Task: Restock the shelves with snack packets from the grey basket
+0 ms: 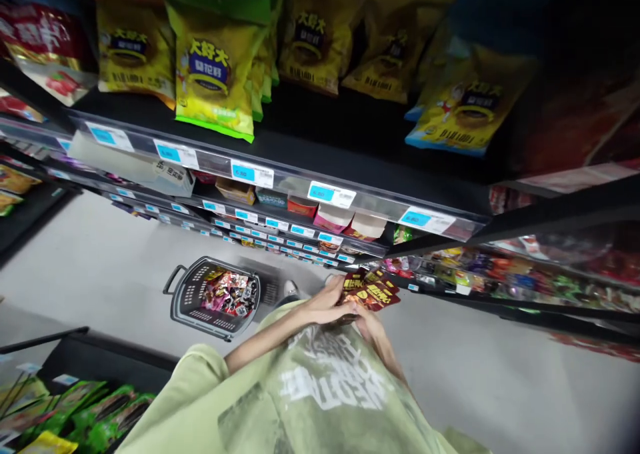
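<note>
Both hands at the waist, grasping a fan of red-brown packets [375, 295]. Left hand [327, 302] at the near-left edge, fingers closed on it; right hand [369, 322] pinching the near edge. Packets lie just beyond the fingers, spreading forward and right, away from the body; single-packet long axis and exact count: cannot tell. 1 grey basket [190, 295] on the floor [125, 261], well apart to the left, nearer the left arm, with wrapped snacks [235, 294] inside.
</note>
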Action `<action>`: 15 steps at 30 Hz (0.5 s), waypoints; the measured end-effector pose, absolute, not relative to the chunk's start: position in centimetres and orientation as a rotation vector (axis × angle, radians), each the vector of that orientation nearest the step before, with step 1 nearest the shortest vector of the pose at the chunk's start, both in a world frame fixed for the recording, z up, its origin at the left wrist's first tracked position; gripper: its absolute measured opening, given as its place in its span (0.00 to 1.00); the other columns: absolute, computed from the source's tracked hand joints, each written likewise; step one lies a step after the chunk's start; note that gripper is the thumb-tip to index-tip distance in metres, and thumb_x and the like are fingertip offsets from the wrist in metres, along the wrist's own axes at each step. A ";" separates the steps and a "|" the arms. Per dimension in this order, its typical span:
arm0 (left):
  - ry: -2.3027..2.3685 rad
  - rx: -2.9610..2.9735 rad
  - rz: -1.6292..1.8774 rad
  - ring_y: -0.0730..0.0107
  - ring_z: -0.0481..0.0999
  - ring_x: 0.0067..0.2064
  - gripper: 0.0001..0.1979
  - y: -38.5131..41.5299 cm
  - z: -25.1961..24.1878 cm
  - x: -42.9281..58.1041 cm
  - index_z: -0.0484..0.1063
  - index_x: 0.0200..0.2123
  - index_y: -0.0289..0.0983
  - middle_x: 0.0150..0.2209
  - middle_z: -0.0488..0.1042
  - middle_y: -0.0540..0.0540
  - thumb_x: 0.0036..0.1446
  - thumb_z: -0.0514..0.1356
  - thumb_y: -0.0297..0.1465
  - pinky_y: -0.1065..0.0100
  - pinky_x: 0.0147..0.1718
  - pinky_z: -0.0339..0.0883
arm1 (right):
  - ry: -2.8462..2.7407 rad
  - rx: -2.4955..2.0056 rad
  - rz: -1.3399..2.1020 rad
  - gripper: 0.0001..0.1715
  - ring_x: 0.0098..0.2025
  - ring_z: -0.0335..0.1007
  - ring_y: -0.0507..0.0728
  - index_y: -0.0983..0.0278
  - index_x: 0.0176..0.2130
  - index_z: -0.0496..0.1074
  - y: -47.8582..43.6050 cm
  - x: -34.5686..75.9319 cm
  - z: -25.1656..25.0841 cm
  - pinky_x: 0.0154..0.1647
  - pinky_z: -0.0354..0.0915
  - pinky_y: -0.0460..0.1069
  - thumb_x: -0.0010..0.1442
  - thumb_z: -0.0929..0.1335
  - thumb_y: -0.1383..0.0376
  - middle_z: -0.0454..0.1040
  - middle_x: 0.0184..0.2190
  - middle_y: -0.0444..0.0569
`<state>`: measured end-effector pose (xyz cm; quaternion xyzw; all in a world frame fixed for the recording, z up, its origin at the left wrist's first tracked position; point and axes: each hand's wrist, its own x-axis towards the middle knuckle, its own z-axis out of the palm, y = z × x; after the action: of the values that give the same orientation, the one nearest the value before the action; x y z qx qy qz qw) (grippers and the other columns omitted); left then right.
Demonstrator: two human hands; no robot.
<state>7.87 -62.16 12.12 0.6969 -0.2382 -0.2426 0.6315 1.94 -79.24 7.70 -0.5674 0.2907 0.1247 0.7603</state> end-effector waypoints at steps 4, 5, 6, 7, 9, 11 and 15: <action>-0.432 1.353 -0.719 0.53 0.68 0.62 0.31 -61.4 8.4 10.9 0.60 0.65 0.38 0.60 0.69 0.38 0.63 0.58 0.44 0.54 0.60 0.62 | 0.632 -1.349 0.157 0.28 0.44 0.76 0.67 0.59 0.36 0.75 -80.7 3.5 6.7 0.56 0.68 0.65 0.34 0.80 0.56 0.79 0.35 0.48; -0.351 1.387 -0.707 0.54 0.70 0.60 0.28 -61.4 7.2 11.7 0.61 0.64 0.38 0.59 0.70 0.38 0.65 0.55 0.42 0.55 0.59 0.64 | 0.645 -1.376 0.122 0.29 0.44 0.76 0.67 0.59 0.37 0.74 -81.2 3.8 6.4 0.57 0.67 0.65 0.34 0.80 0.57 0.79 0.35 0.48; -0.262 1.465 -0.671 0.55 0.70 0.60 0.24 -61.6 6.0 12.5 0.63 0.63 0.37 0.58 0.71 0.38 0.66 0.53 0.38 0.56 0.59 0.63 | 0.661 -1.401 0.086 0.31 0.44 0.76 0.67 0.60 0.38 0.73 -81.7 4.1 6.1 0.58 0.66 0.64 0.33 0.80 0.57 0.79 0.35 0.49; -0.181 1.563 -0.625 0.54 0.68 0.61 0.22 -61.8 4.8 13.3 0.65 0.61 0.37 0.59 0.70 0.38 0.65 0.55 0.35 0.56 0.60 0.61 | 0.678 -1.423 0.050 0.32 0.45 0.76 0.66 0.60 0.39 0.73 -82.1 4.3 5.9 0.58 0.66 0.64 0.33 0.81 0.57 0.79 0.35 0.49; -0.068 1.711 -0.560 0.49 0.62 0.64 0.22 -62.5 2.7 14.5 0.68 0.57 0.33 0.61 0.66 0.35 0.60 0.60 0.29 0.54 0.64 0.55 | 0.702 -1.458 -0.005 0.34 0.45 0.76 0.66 0.62 0.40 0.71 -82.7 4.6 5.4 0.58 0.66 0.63 0.33 0.81 0.57 0.79 0.35 0.51; -0.011 1.734 -0.545 0.44 0.57 0.66 0.22 -63.3 1.3 15.3 0.69 0.55 0.28 0.63 0.62 0.31 0.57 0.62 0.26 0.52 0.65 0.52 | 0.707 -1.482 -0.037 0.35 0.45 0.76 0.65 0.63 0.40 0.70 -82.9 4.8 4.9 0.57 0.67 0.62 0.33 0.81 0.56 0.79 0.36 0.52; 0.042 1.679 -0.534 0.53 0.66 0.61 0.18 -64.7 0.1 16.7 0.68 0.55 0.29 0.60 0.64 0.36 0.65 0.58 0.30 0.49 0.59 0.61 | 0.656 -1.514 -0.039 0.38 0.47 0.76 0.64 0.64 0.45 0.68 -82.2 5.5 3.7 0.57 0.68 0.59 0.36 0.80 0.57 0.79 0.40 0.53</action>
<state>16.74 -64.72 0.09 0.7351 0.0182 -0.2336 0.6362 5.45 -82.16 3.72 -0.6740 0.2921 -0.0174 0.6783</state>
